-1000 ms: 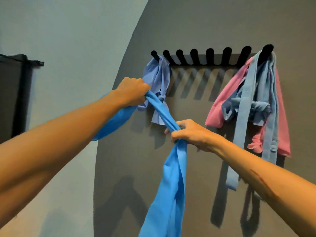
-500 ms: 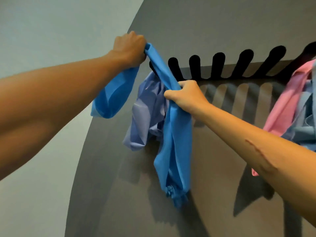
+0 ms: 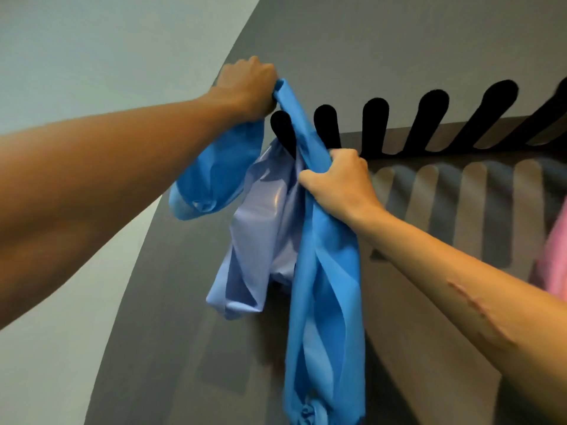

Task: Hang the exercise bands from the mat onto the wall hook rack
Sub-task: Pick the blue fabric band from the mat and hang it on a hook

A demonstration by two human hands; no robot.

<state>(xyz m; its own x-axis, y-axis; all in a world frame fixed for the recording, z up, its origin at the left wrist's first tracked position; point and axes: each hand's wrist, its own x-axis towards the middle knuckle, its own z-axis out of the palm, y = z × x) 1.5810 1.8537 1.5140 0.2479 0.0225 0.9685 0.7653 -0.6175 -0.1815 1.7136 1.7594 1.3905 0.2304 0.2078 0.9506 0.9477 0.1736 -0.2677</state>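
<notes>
Black wall hook rack [image 3: 377, 124]: pale lilac stretchy band [image 3: 260, 228] hangs from the leftmost hook | writing: none readable | bright blue stretchy band [image 3: 325, 271] stretched between hands, crossing the left hooks | left hand [image 3: 245, 87] at 11 o'clock grips its upper end | right hand [image 3: 337, 179] at centre grips its middle, tail hanging toward 6 o'clock | pink band [image 3: 555, 256] at 3 o'clock.

Bright blue stretchy exercise band [image 3: 325, 271], pale lilac-blue band [image 3: 260, 237] behind it, black pegged wall hook rack [image 3: 376, 124], pink band [image 3: 555, 259] at right, dark grey wall [image 3: 399, 41], pale grey-green wall section [image 3: 92, 41].
</notes>
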